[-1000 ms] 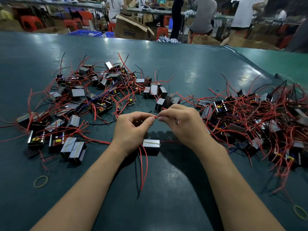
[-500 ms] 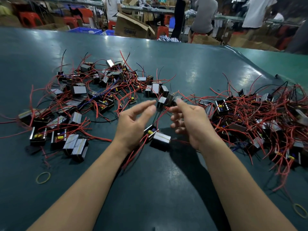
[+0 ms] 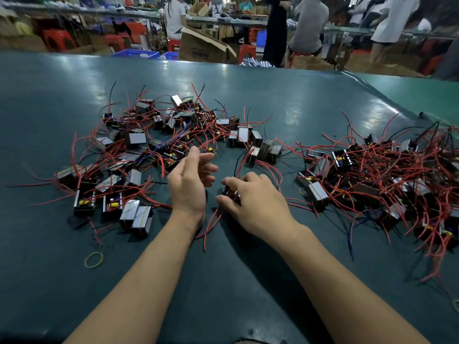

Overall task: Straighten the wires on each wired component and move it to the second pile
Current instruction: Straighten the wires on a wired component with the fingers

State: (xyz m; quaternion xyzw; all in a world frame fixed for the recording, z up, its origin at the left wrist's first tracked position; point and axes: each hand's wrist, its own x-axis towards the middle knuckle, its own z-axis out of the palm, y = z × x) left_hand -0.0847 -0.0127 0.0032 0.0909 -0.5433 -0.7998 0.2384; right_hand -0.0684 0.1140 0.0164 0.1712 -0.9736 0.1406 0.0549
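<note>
We have one wired component (image 3: 231,192) under our right hand (image 3: 255,204), low over the worktop (image 3: 223,281) in the gap between the two piles. Thumb and curled fingers (image 3: 229,181) pinch its dark body, mostly hidden by the hand; its red wires (image 3: 208,225) trail toward us, and more arc up on the far side. Our left hand (image 3: 190,184) hovers just beside it, palm turned inward, fingers loosely spread and holding nothing.

We judge the part to be small, rigid and compact, probably heavy for its size, so the block is the place to grip. The wires look thin and springy: they should bend easily and hold some curl, so we would draw each through the fingertips from the body outward, not tug at the joint. The tangled right pile (image 3: 387,175) looks likely to snag loose ends; the left pile (image 3: 139,155) lies more spread out.
</note>
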